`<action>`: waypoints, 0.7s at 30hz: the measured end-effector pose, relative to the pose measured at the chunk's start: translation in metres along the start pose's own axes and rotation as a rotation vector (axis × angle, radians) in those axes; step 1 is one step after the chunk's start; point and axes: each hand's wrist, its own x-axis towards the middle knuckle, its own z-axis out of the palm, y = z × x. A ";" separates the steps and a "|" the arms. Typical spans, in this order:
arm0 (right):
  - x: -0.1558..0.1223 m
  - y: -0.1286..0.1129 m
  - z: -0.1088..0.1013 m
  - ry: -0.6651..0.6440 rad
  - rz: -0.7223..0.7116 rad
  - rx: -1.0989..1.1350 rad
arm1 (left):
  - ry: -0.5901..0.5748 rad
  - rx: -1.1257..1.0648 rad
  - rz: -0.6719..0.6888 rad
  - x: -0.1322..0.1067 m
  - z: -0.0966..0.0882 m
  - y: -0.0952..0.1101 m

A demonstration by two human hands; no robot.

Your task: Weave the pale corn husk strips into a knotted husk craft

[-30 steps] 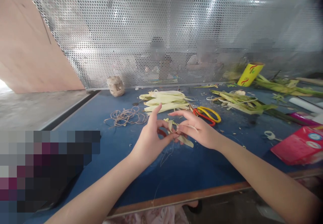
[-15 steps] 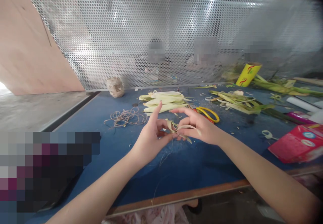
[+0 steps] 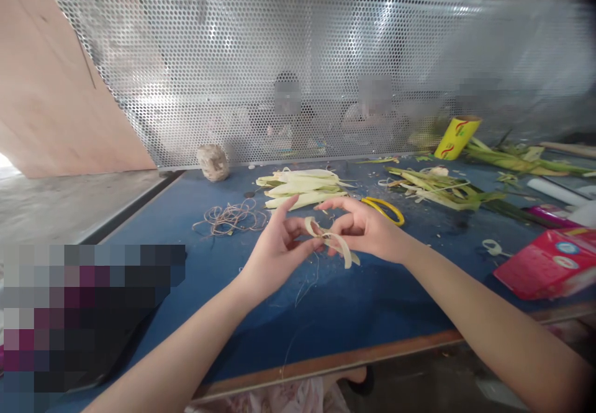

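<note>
Pale corn husk strips [image 3: 343, 246], bent into small loops, are pinched between my two hands above the blue table. My left hand [image 3: 279, 248] grips them with thumb and fingers, its index finger raised. My right hand [image 3: 370, 231] pinches the same strips from the other side, the fingertips nearly meeting those of the left. A stack of pale corn husks [image 3: 302, 188] lies just beyond my hands. Behind my right hand shows the yellow handle of scissors [image 3: 395, 213], the rest mostly hidden. Left of my left hand rests a loose tangle of brown string [image 3: 230, 219].
A perforated metal screen [image 3: 223, 71] closes off the table's far side, with people behind it. A wrapped lump [image 3: 213, 162] stands far left. On the right are green husks [image 3: 442, 189], a yellow tube [image 3: 457, 138] and a red packet [image 3: 544, 264].
The husk loops have turned, and one strip end now curls down toward me. Both hands keep nearly the same place; the right covers more of the scissors.
</note>
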 end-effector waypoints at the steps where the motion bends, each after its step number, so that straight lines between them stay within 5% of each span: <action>1: 0.000 0.000 0.000 0.008 0.005 0.007 | 0.012 -0.018 -0.016 0.000 -0.001 0.000; 7: 0.002 0.002 0.000 0.038 -0.020 -0.065 | 0.060 -0.008 -0.106 0.000 0.001 0.001; 21: 0.002 0.003 0.003 0.073 -0.139 -0.031 | 0.081 0.005 -0.013 0.000 0.000 0.002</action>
